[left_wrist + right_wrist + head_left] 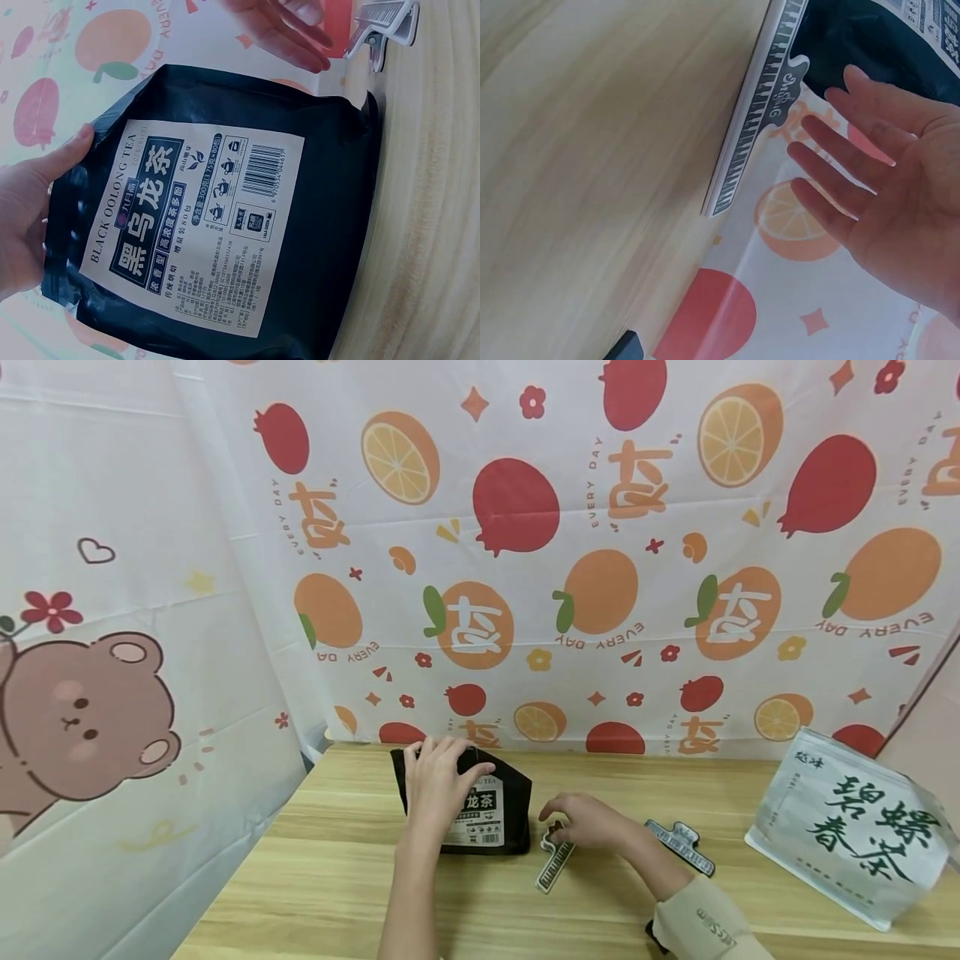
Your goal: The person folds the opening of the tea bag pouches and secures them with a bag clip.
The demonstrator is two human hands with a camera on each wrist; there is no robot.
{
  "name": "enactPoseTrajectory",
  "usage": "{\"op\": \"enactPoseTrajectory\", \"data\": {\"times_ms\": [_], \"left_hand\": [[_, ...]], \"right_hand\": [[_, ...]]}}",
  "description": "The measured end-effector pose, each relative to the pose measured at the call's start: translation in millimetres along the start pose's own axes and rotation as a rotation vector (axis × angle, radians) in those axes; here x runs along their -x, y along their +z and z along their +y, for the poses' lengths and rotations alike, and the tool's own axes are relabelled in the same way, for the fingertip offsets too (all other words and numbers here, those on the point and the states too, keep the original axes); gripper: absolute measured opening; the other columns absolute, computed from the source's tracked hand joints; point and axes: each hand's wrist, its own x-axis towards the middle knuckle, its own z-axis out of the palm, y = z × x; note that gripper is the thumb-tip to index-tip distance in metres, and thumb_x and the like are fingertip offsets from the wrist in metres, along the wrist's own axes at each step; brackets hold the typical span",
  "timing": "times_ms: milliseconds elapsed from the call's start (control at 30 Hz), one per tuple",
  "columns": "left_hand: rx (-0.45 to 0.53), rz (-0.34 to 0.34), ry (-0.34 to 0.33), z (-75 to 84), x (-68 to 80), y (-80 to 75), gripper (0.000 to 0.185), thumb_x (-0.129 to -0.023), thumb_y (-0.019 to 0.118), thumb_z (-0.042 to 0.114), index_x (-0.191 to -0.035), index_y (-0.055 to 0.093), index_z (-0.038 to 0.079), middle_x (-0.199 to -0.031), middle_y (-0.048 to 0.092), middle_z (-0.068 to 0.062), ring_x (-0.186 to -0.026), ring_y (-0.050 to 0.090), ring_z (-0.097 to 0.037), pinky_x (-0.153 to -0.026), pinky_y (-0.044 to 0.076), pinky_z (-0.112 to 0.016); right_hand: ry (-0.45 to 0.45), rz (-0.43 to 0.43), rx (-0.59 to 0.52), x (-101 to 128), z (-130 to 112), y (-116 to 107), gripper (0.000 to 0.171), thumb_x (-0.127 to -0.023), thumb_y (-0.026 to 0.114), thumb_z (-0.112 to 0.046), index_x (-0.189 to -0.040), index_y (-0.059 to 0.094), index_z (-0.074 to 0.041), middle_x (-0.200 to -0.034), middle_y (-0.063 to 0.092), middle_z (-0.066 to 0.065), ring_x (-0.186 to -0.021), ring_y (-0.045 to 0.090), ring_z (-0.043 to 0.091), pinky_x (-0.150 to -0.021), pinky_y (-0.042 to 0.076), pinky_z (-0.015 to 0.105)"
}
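Observation:
A black oolong tea bag (487,814) stands on the wooden table (337,877), its white label facing me. My left hand (444,777) grips the bag's top edge, fingers curled over it; in the left wrist view the thumb (75,146) presses the bag (217,217) beside its label. My right hand (577,821) hovers to the right of the bag, just above a white sealing clip (555,862) that lies flat on the table. In the right wrist view this hand (889,187) is spread with straight fingers, holding nothing, near the clip (754,124).
A second, dark clip (682,846) lies to the right of my right wrist. A large white tea bag (851,827) leans at the table's right end. Fruit-print cloth (600,568) hangs behind the table, and a bear-print cloth (90,718) hangs on the left.

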Motion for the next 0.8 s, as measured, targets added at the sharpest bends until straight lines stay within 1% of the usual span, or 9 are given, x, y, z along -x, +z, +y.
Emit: {"op": "enactPoseTrajectory", "data": {"times_ms": [100, 200, 300, 467, 567, 800], "left_hand": [[0.001, -0.007, -0.006, -0.2, -0.4, 0.1, 0.046, -0.07, 0.074, 0.04, -0.101, 0.068, 0.007, -0.099, 0.066, -0.007, -0.091, 0.053, -0.026, -0.092, 0.028, -0.045], [0.006, -0.01, -0.009, -0.3, -0.8, -0.1, 0.045, -0.07, 0.074, 0.04, -0.101, 0.068, 0.008, -0.099, 0.066, -0.006, -0.091, 0.053, -0.025, -0.092, 0.028, -0.045], [0.009, -0.013, -0.009, -0.7, -1.2, -0.4, 0.045, -0.07, 0.074, 0.041, -0.101, 0.068, 0.008, -0.099, 0.066, -0.006, -0.091, 0.053, -0.025, -0.093, 0.028, -0.045], [0.005, -0.01, -0.005, -1.0, -1.0, 0.0, 0.044, -0.07, 0.073, 0.041, -0.1, 0.068, 0.008, -0.098, 0.066, -0.006, -0.09, 0.053, -0.025, -0.092, 0.028, -0.045], [0.002, -0.006, -0.001, -1.0, -0.6, -0.2, 0.044, -0.07, 0.073, 0.041, -0.099, 0.068, 0.008, -0.098, 0.065, -0.006, -0.09, 0.052, -0.026, -0.092, 0.028, -0.045], [0.005, -0.005, 0.003, -0.8, 0.6, 0.2, 0.046, -0.07, 0.073, 0.042, -0.1, 0.068, 0.007, -0.098, 0.065, -0.006, -0.091, 0.052, -0.026, -0.092, 0.028, -0.045]], "right_hand": [[-0.023, -0.02, 0.012, 1, 2, 0, 0.029, -0.076, 0.072, -0.005, -0.104, 0.066, -0.003, -0.106, 0.06, 0.008, -0.103, 0.054, 0.029, -0.084, 0.043, 0.044], [-0.052, -0.026, 0.06, 1, 3, 0, 0.028, -0.077, 0.07, -0.002, -0.104, 0.066, -0.004, -0.105, 0.06, 0.007, -0.102, 0.054, 0.026, -0.083, 0.044, 0.041], [-0.092, -0.033, 0.098, 1, 4, 1, 0.029, -0.077, 0.068, 0.001, -0.105, 0.066, -0.005, -0.104, 0.061, 0.008, -0.097, 0.056, 0.023, -0.08, 0.045, 0.038], [-0.139, -0.068, 0.128, 3, 7, 4, 0.03, -0.077, 0.066, 0.004, -0.104, 0.067, -0.007, -0.104, 0.061, 0.007, -0.097, 0.056, 0.021, -0.081, 0.045, 0.035], [-0.133, -0.073, 0.126, 3, 9, 7, 0.029, -0.076, 0.066, 0.005, -0.102, 0.068, -0.009, -0.104, 0.061, 0.004, -0.097, 0.056, 0.018, -0.081, 0.045, 0.035], [-0.126, -0.039, 0.116, 3, 12, 14, 0.027, -0.075, 0.067, 0.005, -0.098, 0.066, -0.01, -0.095, 0.06, 0.001, -0.085, 0.056, 0.014, -0.073, 0.046, 0.032]]}}
